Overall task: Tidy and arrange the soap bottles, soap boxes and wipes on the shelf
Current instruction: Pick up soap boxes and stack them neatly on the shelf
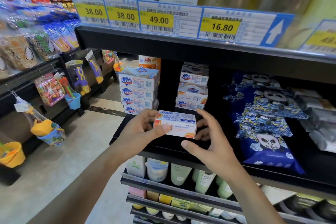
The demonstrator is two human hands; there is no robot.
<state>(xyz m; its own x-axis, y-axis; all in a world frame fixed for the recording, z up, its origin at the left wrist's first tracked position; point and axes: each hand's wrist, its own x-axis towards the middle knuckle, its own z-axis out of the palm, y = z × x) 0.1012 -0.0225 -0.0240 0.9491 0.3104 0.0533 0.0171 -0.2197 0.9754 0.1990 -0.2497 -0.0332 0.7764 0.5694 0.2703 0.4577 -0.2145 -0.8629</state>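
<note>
At the far left of the black shelf [163,148], your first stack of soap boxes [138,92] looks done: four white-and-blue boxes lie squared one on another, with an orange-capped bottle [150,62] upright behind them. Just right of it, the second stack [192,90] is three boxes high and less even, the middle box showing an orange face while the others show blue.

Your left hand [143,129] grips the loose soap box [175,126] by its left end, thumb on the near face and fingers curled behind. The box sits low over the shelf, in front of the second stack; I cannot tell whether it touches the board. Your right hand [209,138] is spread, its fingers reaching behind the box's right end and the thumb held free in front, so it steadies rather than clamps.

By my reading, this box has yet to join a stack, probably the second one.

Further right, the blue panda-print wipes [263,114] overlap in a slumped row running near to far, and the grey packs [316,114] beside them lie askew; both appear to need straightening.

The shelf is dark, under a lip of yellow price tags [158,19]. Bottles [181,172] fill the tier below, and toys [54,91] hang across the aisle at left.
</note>
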